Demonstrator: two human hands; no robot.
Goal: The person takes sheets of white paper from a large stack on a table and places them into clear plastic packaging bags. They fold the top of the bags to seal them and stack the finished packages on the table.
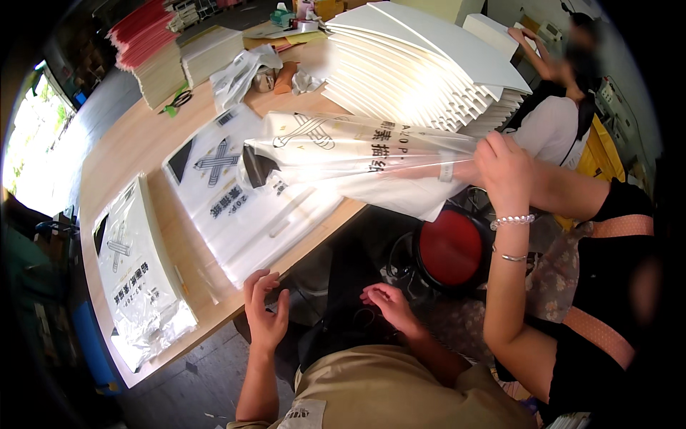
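Note:
My left hand is raised at the table's near edge, fingers curved and apart, holding nothing. Lower and to the right, my right hand hovers over my lap with loosely bent fingers and nothing in it. Closest to my left hand is a stack of flat printed plastic bags with a crossed-pencil picture. Above that stack, a co-worker's hand with bracelets grips one end of a clear printed plastic bag, stretched out over the table. At the left lies a filled, wrapped paper pack.
A tall fanned stack of white paper stands at the back. Red-topped stacks, green-handled scissors and a tape roll are on the wooden table. A red round stool is beside it. Another person sits at the right.

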